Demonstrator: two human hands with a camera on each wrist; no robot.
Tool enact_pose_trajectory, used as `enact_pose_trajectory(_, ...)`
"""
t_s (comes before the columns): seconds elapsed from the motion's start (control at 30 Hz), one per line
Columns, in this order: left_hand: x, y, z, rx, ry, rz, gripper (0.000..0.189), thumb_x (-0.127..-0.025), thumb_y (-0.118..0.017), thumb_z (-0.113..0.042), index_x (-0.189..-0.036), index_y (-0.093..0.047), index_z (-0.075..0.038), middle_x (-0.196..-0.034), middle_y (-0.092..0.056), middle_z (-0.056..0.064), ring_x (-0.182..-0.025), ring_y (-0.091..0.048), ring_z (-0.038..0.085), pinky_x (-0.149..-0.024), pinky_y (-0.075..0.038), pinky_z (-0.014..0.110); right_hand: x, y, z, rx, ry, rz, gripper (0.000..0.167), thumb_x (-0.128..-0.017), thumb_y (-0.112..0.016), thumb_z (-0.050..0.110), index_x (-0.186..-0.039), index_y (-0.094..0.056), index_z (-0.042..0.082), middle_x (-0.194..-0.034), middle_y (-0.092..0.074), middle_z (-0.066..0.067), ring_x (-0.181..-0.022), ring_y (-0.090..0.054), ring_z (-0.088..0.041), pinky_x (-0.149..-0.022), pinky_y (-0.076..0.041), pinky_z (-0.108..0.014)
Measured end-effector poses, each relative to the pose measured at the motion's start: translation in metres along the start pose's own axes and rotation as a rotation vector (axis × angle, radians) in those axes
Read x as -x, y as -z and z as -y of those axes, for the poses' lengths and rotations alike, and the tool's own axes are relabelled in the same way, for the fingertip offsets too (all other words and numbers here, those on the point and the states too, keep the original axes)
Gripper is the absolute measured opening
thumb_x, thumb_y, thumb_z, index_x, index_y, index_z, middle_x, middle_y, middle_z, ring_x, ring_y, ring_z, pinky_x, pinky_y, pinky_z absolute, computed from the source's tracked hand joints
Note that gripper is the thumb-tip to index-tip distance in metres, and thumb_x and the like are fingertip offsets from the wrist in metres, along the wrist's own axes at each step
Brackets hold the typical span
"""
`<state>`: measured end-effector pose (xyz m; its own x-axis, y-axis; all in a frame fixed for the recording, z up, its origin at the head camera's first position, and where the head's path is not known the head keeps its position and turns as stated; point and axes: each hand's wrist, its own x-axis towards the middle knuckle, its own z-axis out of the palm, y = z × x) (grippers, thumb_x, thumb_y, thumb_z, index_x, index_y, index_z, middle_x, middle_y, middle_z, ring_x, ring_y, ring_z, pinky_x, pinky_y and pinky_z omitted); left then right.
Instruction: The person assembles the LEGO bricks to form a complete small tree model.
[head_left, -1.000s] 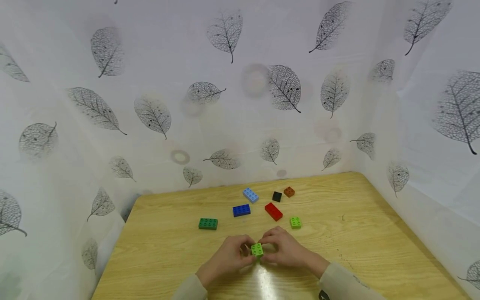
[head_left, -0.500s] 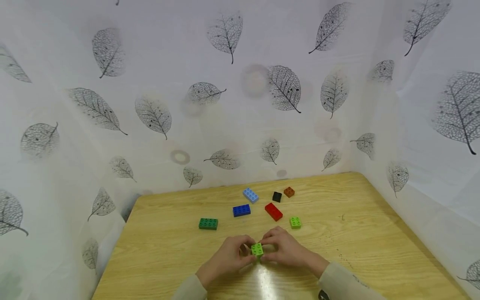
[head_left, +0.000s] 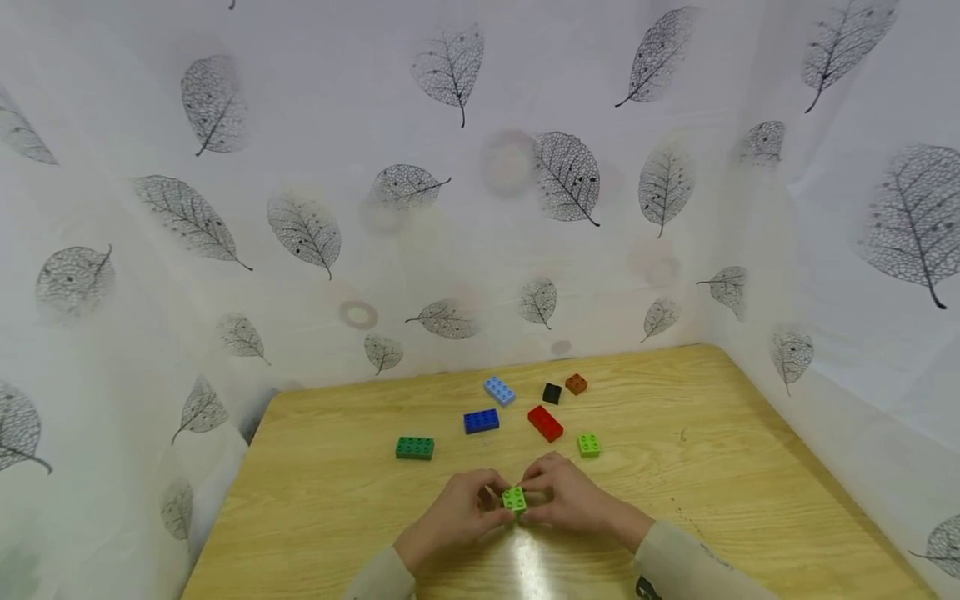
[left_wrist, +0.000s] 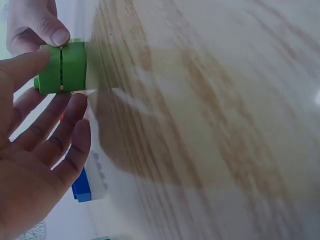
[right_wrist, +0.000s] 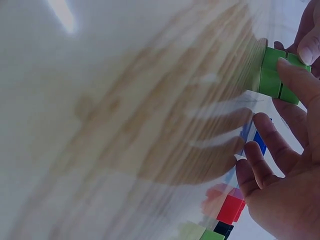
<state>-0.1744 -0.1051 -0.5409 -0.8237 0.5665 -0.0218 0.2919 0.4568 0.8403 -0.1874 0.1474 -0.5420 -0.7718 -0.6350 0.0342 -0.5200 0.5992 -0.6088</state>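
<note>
Two light green toy bricks (head_left: 514, 501), one on top of the other, stand on the table between both hands. A thin seam shows between the stacked bricks (left_wrist: 64, 70) in the left wrist view. My left hand (head_left: 463, 510) pinches the stack from the left with thumb and index finger, its other fingers loosely bent. From the right, my right hand (head_left: 572, 500) pinches the same stack, thumb on the near side. In the right wrist view the stack's near faces (right_wrist: 272, 75) show, while its far side is hidden by fingers.
Beyond the hands on the wooden table (head_left: 315, 500) lie a dark green brick (head_left: 415, 447), a blue brick (head_left: 482, 421), a light blue brick (head_left: 499, 391), a red brick (head_left: 545, 423), a black brick (head_left: 552, 393), a brown brick (head_left: 576, 383) and another light green brick (head_left: 588, 445).
</note>
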Motion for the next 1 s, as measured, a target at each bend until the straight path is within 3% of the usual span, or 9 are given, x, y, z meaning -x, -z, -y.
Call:
enact_pose_trajectory(0.37,-0.007,-0.003,0.001,0.065,0.109,0.011,0.016,-0.092,-0.084,-0.028,-0.103,-0.073,-0.026,-0.1,-0.072,-0.012,-0.087,-0.065,0.006,-0.077,-0.054,0.022,-0.001,0.003,-0.002,0.009,-0.002,-0.006,0.044,-0.088,-0.085,0.041,-0.124,-0.079,0.017,-0.12,-0.068,0.007,-0.117,-0.055,-0.016,-0.1,-0.05,-0.037)
enact_pose_trajectory(0.57,-0.009,-0.001,0.0,0.087,0.157,0.017,0.017,-0.091,-0.085,-0.029,-0.102,-0.073,-0.028,-0.098,-0.071,-0.01,-0.087,-0.064,0.01,-0.076,-0.052,0.023,0.0,0.001,-0.004,-0.008,-0.002,-0.028,0.049,-0.087,-0.086,0.042,-0.126,-0.077,0.014,-0.109,-0.067,0.009,-0.111,-0.053,-0.013,-0.095,-0.048,-0.031)
enact_pose_trajectory(0.8,-0.006,0.003,0.01,0.135,0.124,0.024,0.022,-0.091,-0.085,-0.028,-0.111,-0.074,-0.024,-0.099,-0.071,-0.005,-0.085,-0.062,0.01,-0.074,-0.051,0.022,-0.004,0.001,-0.001,0.018,0.004,-0.01,0.05,-0.087,-0.085,0.043,-0.129,-0.077,0.017,-0.109,-0.066,0.009,-0.11,-0.05,-0.01,-0.092,-0.046,-0.029)
enact_pose_trajectory(1.0,-0.006,0.002,0.009,0.143,0.121,0.032,0.026,-0.09,-0.085,-0.026,-0.114,-0.075,-0.022,-0.099,-0.071,-0.002,-0.084,-0.061,0.01,-0.071,-0.05,0.021,-0.003,0.009,-0.007,-0.03,-0.063,0.037,0.047,-0.087,-0.085,0.047,-0.126,-0.077,0.022,-0.119,-0.068,0.012,-0.116,-0.057,-0.013,-0.102,-0.05,-0.041)
